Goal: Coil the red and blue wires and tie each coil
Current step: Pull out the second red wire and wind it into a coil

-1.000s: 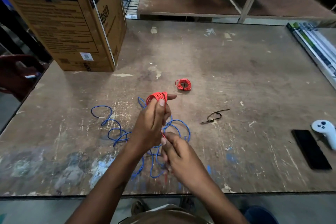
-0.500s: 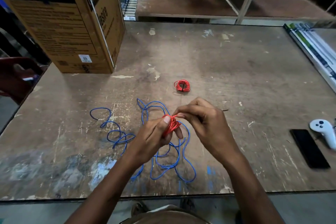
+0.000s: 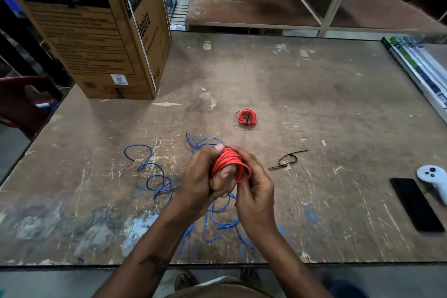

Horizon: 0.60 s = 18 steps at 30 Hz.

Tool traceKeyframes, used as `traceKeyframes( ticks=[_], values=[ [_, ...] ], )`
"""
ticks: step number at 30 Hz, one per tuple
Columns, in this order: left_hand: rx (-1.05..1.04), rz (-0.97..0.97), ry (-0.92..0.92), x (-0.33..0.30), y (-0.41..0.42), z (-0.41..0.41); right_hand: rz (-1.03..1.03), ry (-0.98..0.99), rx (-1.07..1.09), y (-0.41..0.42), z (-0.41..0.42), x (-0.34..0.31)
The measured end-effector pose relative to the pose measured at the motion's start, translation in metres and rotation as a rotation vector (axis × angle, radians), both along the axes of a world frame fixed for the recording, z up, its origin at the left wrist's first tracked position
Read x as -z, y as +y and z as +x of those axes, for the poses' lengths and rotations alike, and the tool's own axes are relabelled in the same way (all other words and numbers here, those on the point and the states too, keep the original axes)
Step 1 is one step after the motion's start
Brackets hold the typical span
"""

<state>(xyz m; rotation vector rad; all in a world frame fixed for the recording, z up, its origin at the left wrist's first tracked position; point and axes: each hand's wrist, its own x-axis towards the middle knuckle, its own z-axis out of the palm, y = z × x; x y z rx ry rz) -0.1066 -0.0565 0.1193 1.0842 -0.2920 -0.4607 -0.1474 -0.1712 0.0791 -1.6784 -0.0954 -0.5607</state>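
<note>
A coil of red wire (image 3: 229, 162) is wound round the fingers of my left hand (image 3: 203, 176), which grips it above the table. My right hand (image 3: 254, 189) curls round the coil's right side, fingers on its outer loops. Beneath both hands a loose blue wire (image 3: 154, 176) sprawls in loops over the wooden table (image 3: 314, 104). Farther back lies a small red coil (image 3: 246, 117) with a black tie across it. A black cable tie (image 3: 287, 161), bent into a loop, lies to the right of my hands.
A big cardboard box (image 3: 96, 31) stands at the back left. A black phone (image 3: 416, 203) and a white controller (image 3: 433, 180) lie at the right edge, long packaged items (image 3: 418, 65) at the far right. A dark red chair (image 3: 26, 101) is beside the table's left.
My right hand came up from below the coil to its right side and now wraps round it. The left hand dropped slightly, and the coil sits between both hands.
</note>
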Motion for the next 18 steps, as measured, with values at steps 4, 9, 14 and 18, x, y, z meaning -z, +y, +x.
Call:
traceKeyframes(
  ticks=[4, 9, 14, 18],
  values=[
    [-0.092, 0.012, 0.020, 0.001, -0.001, 0.000, 0.015, 0.063, -0.032, -0.003, 0.000, 0.005],
    [-0.207, -0.091, 0.109, 0.001, -0.003, 0.007, 0.090, 0.190, -0.049, -0.001, 0.004, 0.006],
    [-0.307, -0.193, 0.157, 0.007, -0.012, 0.010, 0.127, 0.286, -0.100, 0.014, -0.007, 0.003],
    [-0.346, -0.205, 0.142, 0.013, -0.018, 0.010, 0.169, 0.364, -0.157, 0.012, -0.016, -0.001]
  ],
)
